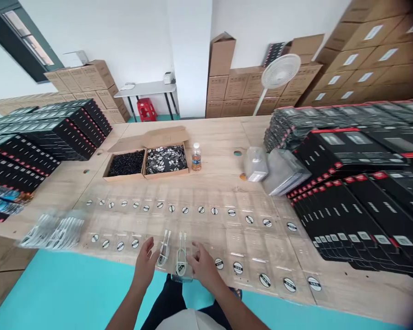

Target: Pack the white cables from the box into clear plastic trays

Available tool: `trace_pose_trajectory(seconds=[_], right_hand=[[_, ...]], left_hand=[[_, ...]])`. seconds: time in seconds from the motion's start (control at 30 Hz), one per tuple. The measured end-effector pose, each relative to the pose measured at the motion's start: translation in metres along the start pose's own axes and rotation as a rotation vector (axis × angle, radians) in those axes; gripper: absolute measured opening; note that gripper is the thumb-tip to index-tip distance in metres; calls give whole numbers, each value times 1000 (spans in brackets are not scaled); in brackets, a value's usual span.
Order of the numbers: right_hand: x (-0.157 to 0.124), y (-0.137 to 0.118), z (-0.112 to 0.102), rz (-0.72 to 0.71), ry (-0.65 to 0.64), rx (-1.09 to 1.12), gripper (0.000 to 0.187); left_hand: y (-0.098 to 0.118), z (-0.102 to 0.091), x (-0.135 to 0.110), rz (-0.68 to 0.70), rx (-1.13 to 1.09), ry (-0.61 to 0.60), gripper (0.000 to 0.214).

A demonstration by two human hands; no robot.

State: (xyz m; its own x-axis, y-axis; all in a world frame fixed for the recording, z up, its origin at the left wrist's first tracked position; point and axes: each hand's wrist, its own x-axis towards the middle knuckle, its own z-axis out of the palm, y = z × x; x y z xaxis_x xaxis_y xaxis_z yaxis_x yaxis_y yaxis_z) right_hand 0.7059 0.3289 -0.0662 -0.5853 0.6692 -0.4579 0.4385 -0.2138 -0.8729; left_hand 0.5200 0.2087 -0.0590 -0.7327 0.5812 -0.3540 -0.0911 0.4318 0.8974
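My left hand (145, 264) hangs open just left of a coiled white cable (164, 250) lying in a clear plastic bag. My right hand (203, 266) is spread open, its fingertips close to a second coiled white cable (181, 259), and it may be touching that bag's edge. Neither hand holds anything I can see. Two rows of clear bags (248, 243), each with a round black-and-white sticker (238, 267), cover the wooden table (223, 137) in front of me. A blurred stack of bagged cables (53, 231) lies at the table's left.
Stacks of black retail boxes with red trim stand on both sides of the table. An open cardboard box of black and patterned items, a bottle and clear packs stand beyond the bags. Cartons, a fan and a small table line the walls.
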Motion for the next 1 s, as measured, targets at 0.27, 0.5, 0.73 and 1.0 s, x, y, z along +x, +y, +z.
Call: trace_pose_trajectory(seconds=[0.27, 0.5, 0.73, 1.0], right_hand=[[35, -13, 79, 38, 143, -193, 55], [23, -23, 103, 103, 318, -149, 46], [-13, -30, 103, 130, 467, -107, 40], [-186, -30, 104, 141, 896, 32, 32]], left_hand=[[-24, -11, 46, 142, 455, -315, 65], [-16, -35, 58, 191, 417, -459, 58], [13, -52, 50, 312, 411, -479, 57], [45, -33, 13, 583, 528, -1026, 22]])
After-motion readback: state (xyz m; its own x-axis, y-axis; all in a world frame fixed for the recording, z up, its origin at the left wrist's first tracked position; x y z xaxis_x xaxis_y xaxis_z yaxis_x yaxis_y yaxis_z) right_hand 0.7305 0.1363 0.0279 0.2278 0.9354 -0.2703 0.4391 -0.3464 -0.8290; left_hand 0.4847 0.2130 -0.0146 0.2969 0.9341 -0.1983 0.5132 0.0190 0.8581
